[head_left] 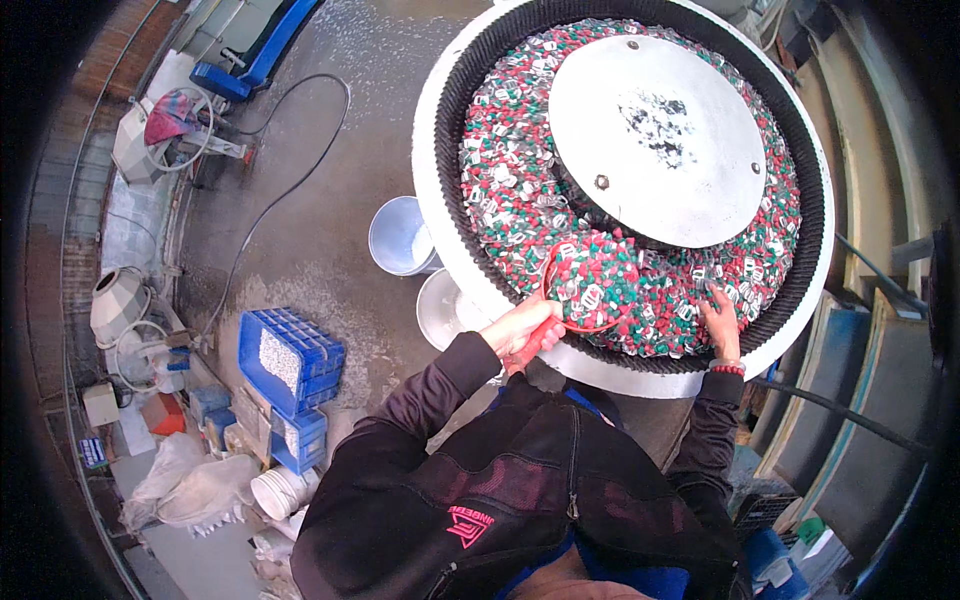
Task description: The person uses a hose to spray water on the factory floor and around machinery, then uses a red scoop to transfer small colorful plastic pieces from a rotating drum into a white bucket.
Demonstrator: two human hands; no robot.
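Observation:
My left hand (527, 331) is wrapped round the handle of a red round-rimmed scoop (556, 323). Heaped in the scoop are red and green pellets with a few silvery metal pieces; whether its bottom is solid or mesh is hidden. It rests low over the near side of a large round finishing bowl (432, 170), full of the same pellets (515, 190) and small metal pieces resembling buckles. To the right, my right hand (722, 328) reaches over the near rim, fingers stretched out and apart at the surface of the pellets, close to some metal pieces.
A white disc-shaped cover (590, 120) fills the bowl's middle. Left of the bowl stand a pale bucket (390, 235) and a white basin (440, 310). Blue crates (325, 350) hold white granules. A black cable (290, 190) lies across the wet floor. Long troughs (850, 370) line the right.

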